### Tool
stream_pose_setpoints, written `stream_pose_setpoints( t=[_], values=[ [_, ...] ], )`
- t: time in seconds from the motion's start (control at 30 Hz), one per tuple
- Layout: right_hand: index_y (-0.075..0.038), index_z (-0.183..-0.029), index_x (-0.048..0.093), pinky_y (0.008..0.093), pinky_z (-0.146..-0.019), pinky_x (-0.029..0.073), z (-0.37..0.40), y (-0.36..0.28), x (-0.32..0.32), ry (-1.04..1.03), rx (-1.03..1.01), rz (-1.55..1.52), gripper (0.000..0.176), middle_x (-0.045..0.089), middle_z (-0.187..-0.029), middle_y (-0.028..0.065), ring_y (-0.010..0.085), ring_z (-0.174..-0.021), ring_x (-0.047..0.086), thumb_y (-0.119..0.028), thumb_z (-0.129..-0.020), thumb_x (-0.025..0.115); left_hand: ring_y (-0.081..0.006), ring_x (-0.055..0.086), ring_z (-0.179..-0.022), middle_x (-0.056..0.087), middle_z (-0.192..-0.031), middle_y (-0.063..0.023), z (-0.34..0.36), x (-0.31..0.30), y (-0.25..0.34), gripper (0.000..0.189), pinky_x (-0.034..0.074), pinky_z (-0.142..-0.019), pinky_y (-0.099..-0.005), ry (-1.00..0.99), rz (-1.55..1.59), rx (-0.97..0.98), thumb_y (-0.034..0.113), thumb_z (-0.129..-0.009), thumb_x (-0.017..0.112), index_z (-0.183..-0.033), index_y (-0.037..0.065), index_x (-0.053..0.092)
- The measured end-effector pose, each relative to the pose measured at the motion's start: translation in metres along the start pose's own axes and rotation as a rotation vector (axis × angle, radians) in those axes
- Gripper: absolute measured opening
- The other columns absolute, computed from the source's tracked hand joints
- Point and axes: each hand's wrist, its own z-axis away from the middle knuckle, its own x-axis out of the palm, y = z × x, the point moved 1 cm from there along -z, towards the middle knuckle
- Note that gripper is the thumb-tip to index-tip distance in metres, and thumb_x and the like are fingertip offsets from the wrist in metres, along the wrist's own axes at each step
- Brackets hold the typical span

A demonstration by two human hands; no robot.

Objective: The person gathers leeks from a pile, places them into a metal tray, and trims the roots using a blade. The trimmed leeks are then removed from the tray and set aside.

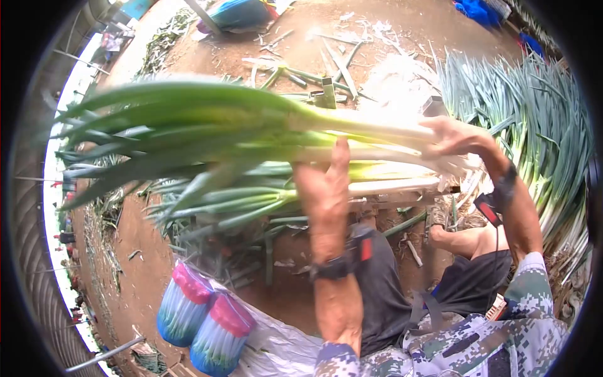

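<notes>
A bundle of long green onions (251, 113) is held out sideways in front of me, with the leaves to the left and the white stalks to the right. My left hand (323, 182) is closed around the bundle near the middle, thumb up. At the white ends, my right hand (457, 139) grips the stalks with bent fingers, slightly blurred. Just below the bundle, more green onions (377, 186) lie on a low stand, partly hidden by my left hand and forearm. The leaf tips are smeared by motion.
Many green onions (515, 113) are piled at the right. Two wrapped bundles (220, 333) with pink tops stand at lower left beside white sheeting (276, 342). A metal post (328, 94) rises behind the held bundle. Leaf scraps (342, 63) litter the dirt floor.
</notes>
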Motion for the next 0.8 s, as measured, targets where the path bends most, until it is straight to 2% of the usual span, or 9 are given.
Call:
stream_pose_setpoints(
  t=[0.07,0.17,0.2,0.23,0.33,0.4,0.5,0.63,0.8],
  values=[
    [-0.003,-0.127,0.061,0.0422,-0.088,0.054,-0.039,0.035,0.009,0.167,0.270,0.314,0.055,0.070,-0.112,0.0228,0.0333,-0.100,0.069,-0.041,-0.089,0.071,-0.0309,0.067,-0.103,0.069,-0.112,-0.0201,-0.011,-0.035,-0.037,0.051,0.052,-0.093,-0.0393,-0.163,-0.560,-0.304,0.027,-0.088,0.077,-0.125,-0.005,0.061],
    [-0.011,-0.128,0.063,0.0430,-0.094,0.053,-0.085,0.064,0.047,0.426,0.355,0.075,0.057,0.069,-0.120,0.0176,0.0348,-0.110,0.066,-0.059,-0.098,0.053,-0.0196,0.068,-0.100,0.071,-0.111,-0.0154,-0.005,-0.072,-0.062,0.041,0.053,-0.088,-0.0322,-0.225,-0.614,-0.123,0.015,-0.090,0.076,-0.126,-0.001,0.064],
    [-0.011,-0.122,0.067,0.0448,-0.091,0.053,-0.112,0.117,0.068,0.501,0.106,0.430,0.057,0.070,-0.113,0.0197,0.0372,-0.106,0.065,-0.059,-0.099,0.049,-0.0195,0.068,-0.101,0.071,-0.112,-0.0141,-0.008,-0.077,-0.060,0.038,0.053,-0.088,-0.0321,-0.180,-0.623,-0.002,0.012,-0.090,0.076,-0.125,0.000,0.065],
    [-0.009,-0.113,0.070,0.0457,-0.088,0.051,-0.119,0.092,0.065,0.447,0.254,0.232,0.051,0.070,-0.100,0.0197,0.0382,-0.099,0.064,-0.055,-0.097,0.054,-0.0224,0.068,-0.100,0.072,-0.110,-0.0129,-0.016,-0.079,-0.062,0.034,0.053,-0.090,-0.0340,-0.137,-0.679,0.204,0.006,-0.089,0.075,-0.121,0.000,0.067],
    [-0.006,-0.106,0.069,0.0459,-0.088,0.049,-0.136,0.094,0.078,0.485,0.282,0.552,0.048,0.067,-0.089,0.0185,0.0363,-0.094,0.063,-0.052,-0.093,0.060,-0.0304,0.065,-0.110,0.069,-0.116,-0.0148,-0.042,-0.068,-0.058,0.030,0.050,-0.098,-0.0381,-0.060,-0.815,0.419,0.003,-0.088,0.073,-0.117,0.001,0.068],
    [-0.006,-0.106,0.067,0.0446,-0.091,0.047,-0.132,0.102,0.084,0.703,0.172,0.564,0.042,0.066,-0.095,0.0153,0.0334,-0.097,0.061,-0.043,-0.088,0.071,-0.0353,0.059,-0.116,0.064,-0.121,-0.0175,-0.070,-0.054,-0.069,0.036,0.047,-0.100,-0.0446,-0.112,-0.864,0.546,0.001,-0.079,0.076,-0.114,0.002,0.068],
    [-0.007,-0.116,0.066,0.0447,-0.096,0.045,-0.132,0.081,0.068,0.875,0.023,0.495,0.044,0.066,-0.115,0.0119,0.0303,-0.110,0.060,-0.035,-0.084,0.078,-0.0352,0.053,-0.124,0.060,-0.127,-0.0173,-0.110,-0.034,-0.092,0.036,0.037,-0.109,-0.0516,-0.177,-1.098,0.608,0.011,-0.079,0.077,-0.113,0.004,0.069],
    [-0.012,-0.121,0.065,0.0430,-0.097,0.044,-0.167,0.094,0.074,0.729,-0.073,0.433,0.048,0.068,-0.112,0.0087,0.0287,-0.109,0.062,-0.030,-0.080,0.081,-0.0329,0.054,-0.124,0.062,-0.129,-0.0144,-0.135,-0.025,-0.119,0.039,0.035,-0.112,-0.0469,-0.107,-1.283,0.550,0.014,-0.080,0.078,-0.117,0.004,0.070],
    [-0.013,-0.110,0.067,0.0425,-0.090,0.046,-0.158,0.082,0.070,0.844,-0.216,0.348,0.039,0.070,-0.106,0.0082,0.0284,-0.101,0.064,-0.023,-0.076,0.083,-0.0313,0.053,-0.126,0.061,-0.129,-0.0121,-0.136,-0.031,-0.107,0.048,0.030,-0.116,-0.0521,-0.074,-1.379,0.587,0.017,-0.077,0.081,-0.122,0.007,0.067]
  ],
)
